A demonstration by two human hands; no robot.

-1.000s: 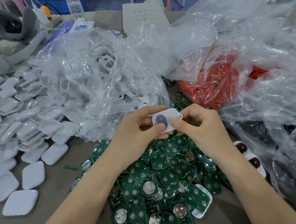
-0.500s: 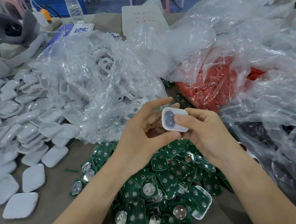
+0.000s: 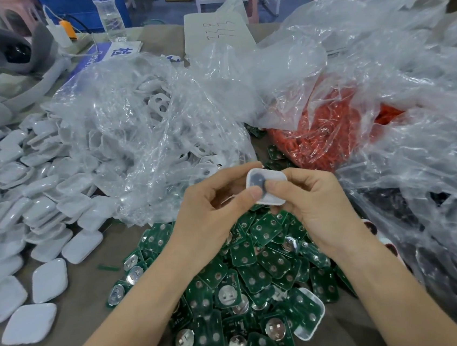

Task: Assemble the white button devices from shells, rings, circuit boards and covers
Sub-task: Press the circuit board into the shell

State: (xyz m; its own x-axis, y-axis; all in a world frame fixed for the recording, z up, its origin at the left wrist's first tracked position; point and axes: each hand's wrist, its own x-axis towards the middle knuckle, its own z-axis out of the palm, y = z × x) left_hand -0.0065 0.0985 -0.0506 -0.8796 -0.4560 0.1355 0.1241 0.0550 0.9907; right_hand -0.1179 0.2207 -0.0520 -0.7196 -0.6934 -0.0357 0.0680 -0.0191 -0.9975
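Both hands are up over the middle of the surface (image 3: 77,329), and between them is one white shell (image 3: 275,175), lifted clear of the parts below and tipped so its hollow side faces the camera. That tilt looks deliberate: it lets the person see inside while working. The left hand (image 3: 211,205) grips the shell's near left edge, with the thumb laid against a dark round insert (image 3: 256,179) in the hollow. I'd judge the thumb is seating that piece, though whether it's a ring or a pad is hard to tell. The right hand (image 3: 318,205) pinches the opposite side, fingertips (image 3: 273,187) curled over the rim, most likely bracing the shell so it can't twist under the push. Straight beneath lies the heap of green circuit boards (image 3: 260,268), and that spot makes sense, because a board is probably the next part and it's right under the hands. A second shell (image 3: 310,316), seemingly with a board in it, rests on the near edge of that heap. The stock fans out around the work: a clear bag of white parts (image 3: 146,125) beyond the left hand, a bag of orange rings (image 3: 324,131) beyond the right, and white covers (image 3: 26,194) in overlapping rows on the left. Each kind is kept apart, presumably so nothing gets mixed.
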